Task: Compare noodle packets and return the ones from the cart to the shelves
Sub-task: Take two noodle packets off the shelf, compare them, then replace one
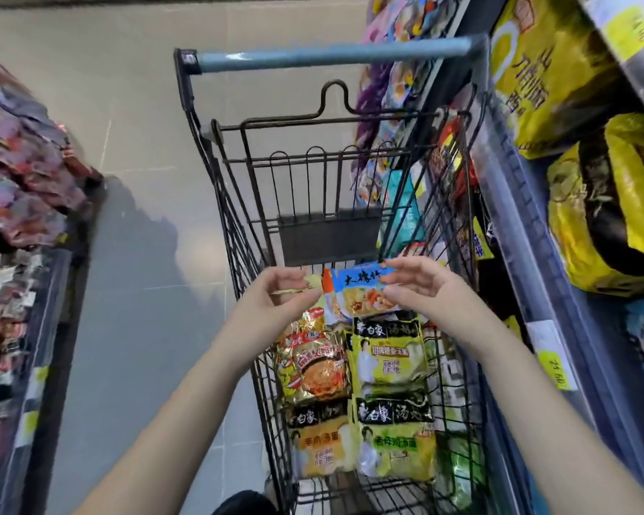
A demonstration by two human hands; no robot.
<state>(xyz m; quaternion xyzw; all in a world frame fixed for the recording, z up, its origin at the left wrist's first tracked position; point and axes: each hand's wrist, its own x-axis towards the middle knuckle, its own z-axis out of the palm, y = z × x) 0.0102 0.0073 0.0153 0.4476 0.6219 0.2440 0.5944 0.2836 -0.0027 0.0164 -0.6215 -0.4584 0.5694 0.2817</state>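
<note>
Two hands (272, 297) (424, 288), glossy blue packet (361, 291), gold packet (299, 290).

A grey tiled floor (134, 105) with thin pale joints runs up the aisle. A jagged dark shadow (142, 232) lies on the floor near its left edge. Left of the floor sit two blurred yellow tags (40, 377). Right of the floor hangs a white-and-yellow price label (554, 366), and farther up a yellow price sticker (627, 27). At the floor's near end is a dark rounded object (244, 503), too cut off to identify.
</note>
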